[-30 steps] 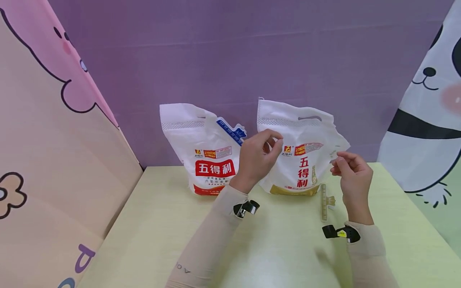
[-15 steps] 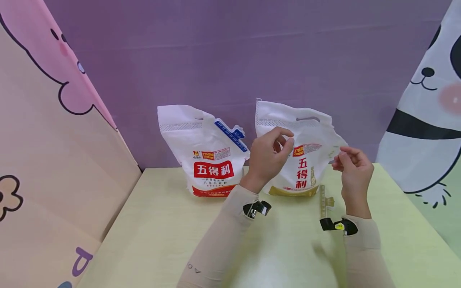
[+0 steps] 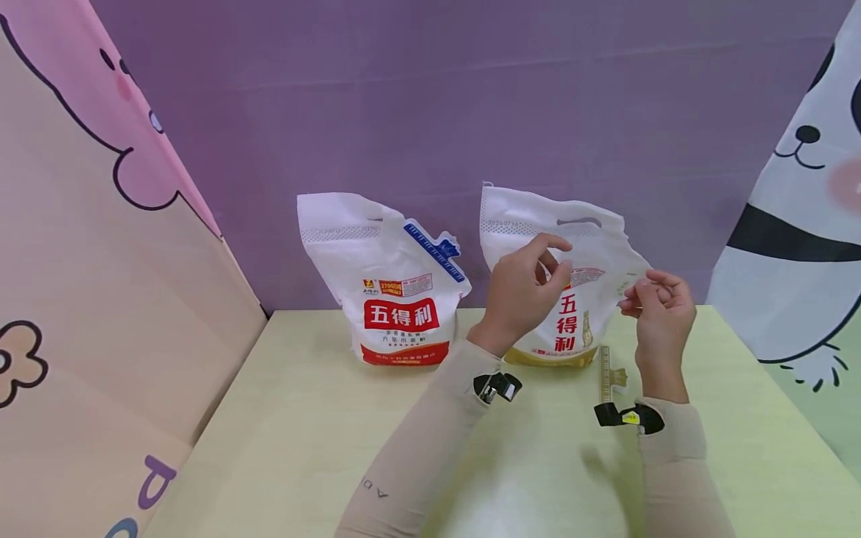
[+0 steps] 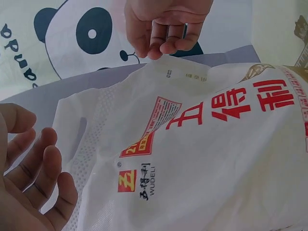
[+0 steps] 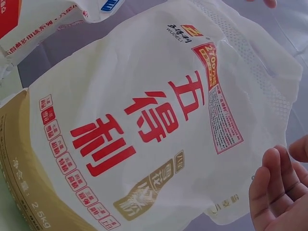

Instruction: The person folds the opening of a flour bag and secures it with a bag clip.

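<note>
Two bags share a pale table (image 3: 289,426), and we watch two bare hands at work on one of them, the gold-based bag (image 3: 593,295), which stands near the back edge on the person's right. The right hand (image 3: 662,325) has its thumb and fingers bent together at the bag's raised outer corner (image 4: 171,69); we read that as a light pinch on the edge, though the contact is partly hidden. The left hand (image 3: 521,295) hovers in front of the upper part of the same bag, fingers loosely curved, thumb and forefinger apart, nothing between them. Whether it brushes the cloth we cannot tell.

Beside the bag, near the right wrist, a gold clip (image 3: 605,373) lies on the table. The red-based bag (image 3: 403,261) stands to the left, a blue clip (image 3: 433,252) set aslant across its upper corner.

For neat work here, we would take only the edge at the corner, drawing it gently outward so that the cloth lies flat, without bunching. We would bring the left fingertips to the upper edge, below the handle slot (image 3: 580,221), as a steadying second hold, since a one-sided tug could tip or twist the bag.
</note>
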`<state>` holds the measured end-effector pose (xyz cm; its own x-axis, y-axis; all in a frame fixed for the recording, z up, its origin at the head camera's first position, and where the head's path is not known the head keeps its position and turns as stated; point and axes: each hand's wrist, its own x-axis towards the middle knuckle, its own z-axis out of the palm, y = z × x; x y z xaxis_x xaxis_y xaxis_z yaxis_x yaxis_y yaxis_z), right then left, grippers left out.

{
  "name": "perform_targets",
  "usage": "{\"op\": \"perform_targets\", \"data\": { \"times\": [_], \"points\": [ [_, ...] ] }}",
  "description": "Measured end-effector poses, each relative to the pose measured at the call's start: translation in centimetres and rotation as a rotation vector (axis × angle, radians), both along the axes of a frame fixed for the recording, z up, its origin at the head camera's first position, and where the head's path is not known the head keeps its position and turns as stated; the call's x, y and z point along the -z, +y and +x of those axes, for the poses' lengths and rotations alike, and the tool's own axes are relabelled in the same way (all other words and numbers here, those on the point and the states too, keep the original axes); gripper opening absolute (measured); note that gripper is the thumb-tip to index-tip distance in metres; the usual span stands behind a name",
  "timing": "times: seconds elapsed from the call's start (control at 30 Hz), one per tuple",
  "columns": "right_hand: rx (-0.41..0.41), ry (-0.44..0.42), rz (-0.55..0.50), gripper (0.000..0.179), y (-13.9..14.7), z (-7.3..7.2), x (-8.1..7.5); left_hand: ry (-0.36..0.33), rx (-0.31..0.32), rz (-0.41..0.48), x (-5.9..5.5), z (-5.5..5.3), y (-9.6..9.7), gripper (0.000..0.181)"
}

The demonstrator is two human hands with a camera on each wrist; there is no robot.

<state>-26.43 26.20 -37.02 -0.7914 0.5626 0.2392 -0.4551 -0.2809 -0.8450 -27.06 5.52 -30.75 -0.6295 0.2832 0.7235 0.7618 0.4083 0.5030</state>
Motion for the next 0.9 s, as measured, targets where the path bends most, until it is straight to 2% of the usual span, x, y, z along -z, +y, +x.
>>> {"op": "perform_targets", "data": {
  "times": [0.4, 0.63, 0.9],
  "points": [
    [0.003, -0.042, -0.02, 0.027, 0.5, -0.3, 0.3, -0.02, 0.031, -0.03, 0.0, -0.4, 1.1, 0.037],
    [-0.034, -0.106, -0.05, 0.032, 0.7, -0.4, 0.5, -0.013, 0.016, -0.091, -0.5, -0.7, 1.8, 0.051],
    [-0.095, -0.156, -0.049, 0.035, 1.1, -0.7, 1.0, -0.06, 0.008, -0.157, -1.4, -1.0, 2.5, 0.061]
  ]
}}
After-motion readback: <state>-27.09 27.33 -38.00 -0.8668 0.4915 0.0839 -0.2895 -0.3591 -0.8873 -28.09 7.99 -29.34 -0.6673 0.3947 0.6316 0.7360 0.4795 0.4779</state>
